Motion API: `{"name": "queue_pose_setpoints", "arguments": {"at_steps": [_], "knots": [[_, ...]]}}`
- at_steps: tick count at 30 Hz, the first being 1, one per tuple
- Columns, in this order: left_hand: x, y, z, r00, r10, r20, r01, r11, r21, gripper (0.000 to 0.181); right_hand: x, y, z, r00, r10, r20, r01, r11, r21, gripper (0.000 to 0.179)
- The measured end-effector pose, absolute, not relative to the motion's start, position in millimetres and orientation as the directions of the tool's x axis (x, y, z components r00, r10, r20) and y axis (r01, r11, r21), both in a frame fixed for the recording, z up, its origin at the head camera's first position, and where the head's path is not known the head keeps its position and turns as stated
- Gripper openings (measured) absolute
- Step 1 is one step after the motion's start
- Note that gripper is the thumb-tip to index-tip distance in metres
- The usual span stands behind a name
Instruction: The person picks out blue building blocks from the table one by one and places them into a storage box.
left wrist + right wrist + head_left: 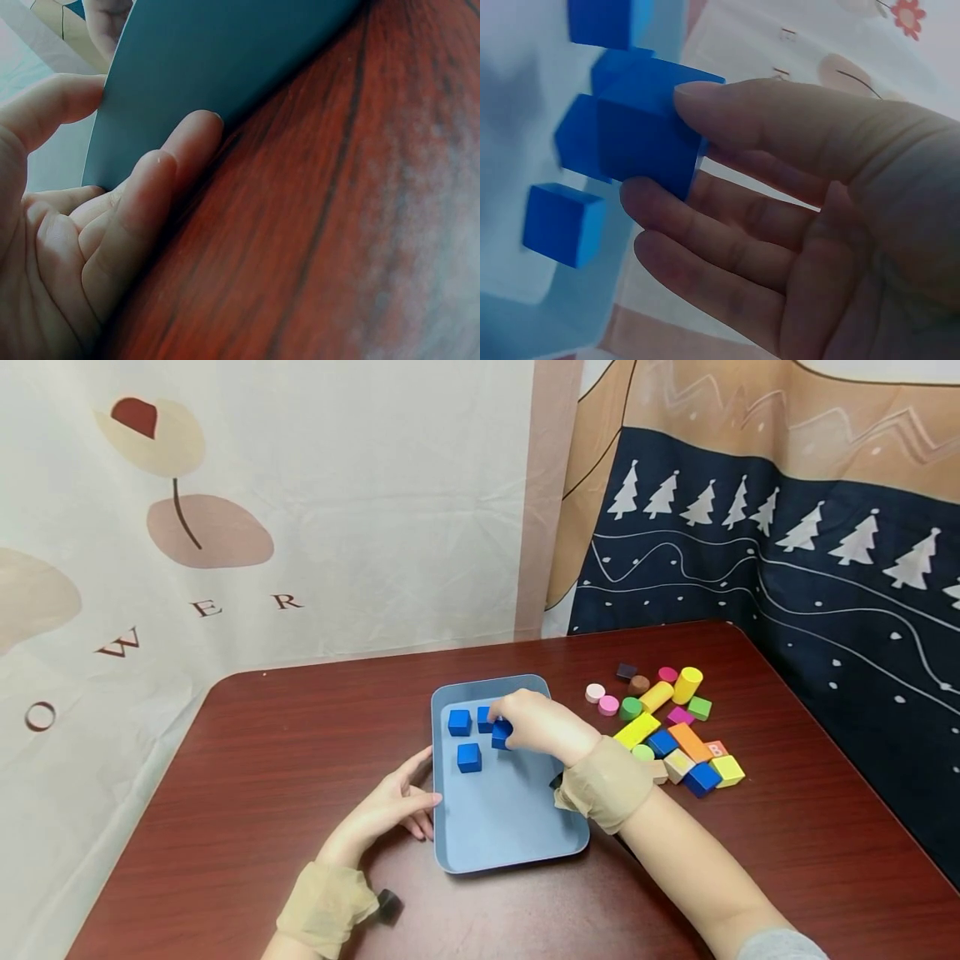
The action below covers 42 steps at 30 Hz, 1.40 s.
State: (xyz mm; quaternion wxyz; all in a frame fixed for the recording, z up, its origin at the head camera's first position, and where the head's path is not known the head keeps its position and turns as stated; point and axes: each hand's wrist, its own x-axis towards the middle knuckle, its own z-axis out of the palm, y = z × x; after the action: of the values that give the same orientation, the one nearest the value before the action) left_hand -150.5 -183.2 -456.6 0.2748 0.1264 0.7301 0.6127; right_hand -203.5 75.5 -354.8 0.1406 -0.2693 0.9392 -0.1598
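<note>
One reddish-brown table point(225, 760) bears one blue-grey tray point(502, 835), where the head view shows three blue cubes point(469, 758); the right hand may hide more. That right hand point(543, 725), fingers bent, pinches one further blue cube point(641, 127) above them. Fingers parted, the left hand point(390, 800) touches the tray's side, grasping nothing. Rightward lie two yellow cylinders point(687, 685), two blue blocks point(702, 779) and one orange block point(690, 743).

We see only part of the blue cube point(500, 737) in the bare right hand point(542, 722); a beige wrist wrap point(607, 783) hides some of the rectangular blue-grey tray point(510, 827), which the left wrist view's top edge crops.
</note>
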Motion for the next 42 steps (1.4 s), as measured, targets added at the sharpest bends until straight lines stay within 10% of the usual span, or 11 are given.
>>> {"name": "queue_pose_setpoints", "arguments": {"at_steps": [42], "knots": [[-150.2,-183.6,-455.9,-0.817,0.525,-0.238,-0.142,0.218,0.966,0.081,-212.3,73.7,-380.3,-0.827,-0.510,-0.234,-0.417,0.838,-0.353,0.040]]}}
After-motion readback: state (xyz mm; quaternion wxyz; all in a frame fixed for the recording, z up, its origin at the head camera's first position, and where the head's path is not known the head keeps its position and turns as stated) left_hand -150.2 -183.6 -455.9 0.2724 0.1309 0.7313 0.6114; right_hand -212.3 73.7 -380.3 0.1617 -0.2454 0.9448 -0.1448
